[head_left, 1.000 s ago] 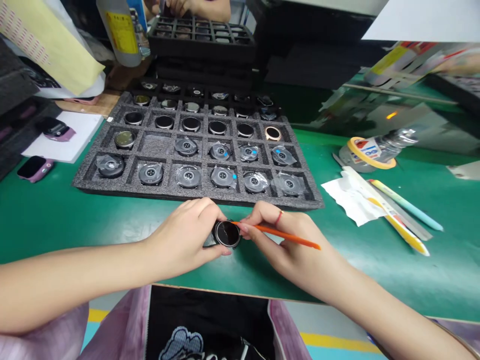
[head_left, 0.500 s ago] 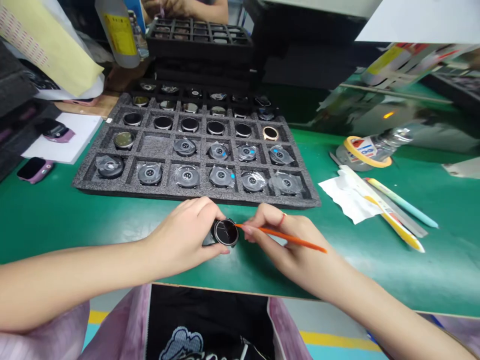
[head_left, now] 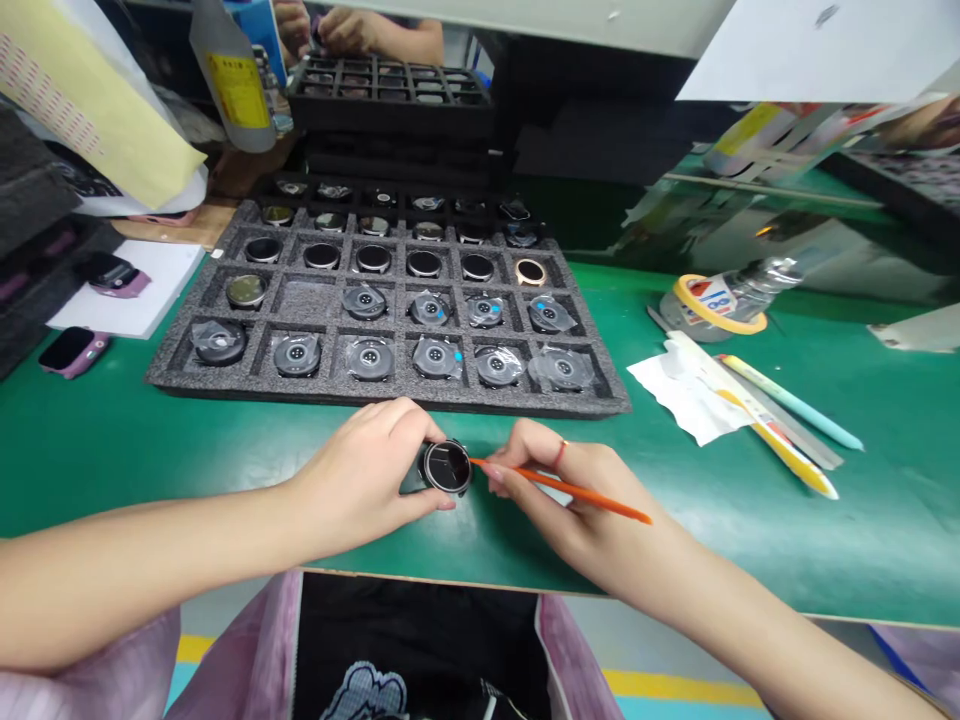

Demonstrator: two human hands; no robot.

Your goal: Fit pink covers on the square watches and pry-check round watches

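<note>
My left hand (head_left: 382, 460) grips a round black watch (head_left: 448, 467) by its left side, thumb below and fingers above, its dark face turned up toward me. In my right hand (head_left: 555, 480) is a thin orange stick (head_left: 577, 490), pinched between thumb and fingers. The stick's pointed tip meets the right rim of the watch. Just beyond both hands lies a grey foam tray (head_left: 390, 397) of compartments holding several round watches, some face up, others back up under clear film. One compartment in the second row from the front holds no watch.
At right lie a white tissue (head_left: 667, 395), a yellow-and-white pen-like tool (head_left: 795, 455), a pale blue pen (head_left: 810, 405) and a glass bottle with a yellow tape ring (head_left: 720, 305). Purple watches (head_left: 73, 352) sit at left near white paper (head_left: 161, 285). A person's hands (head_left: 352, 30) show across the bench.
The camera view has shifted slightly. Both hands keep the same grip, with the stick's tip still at the watch rim.
</note>
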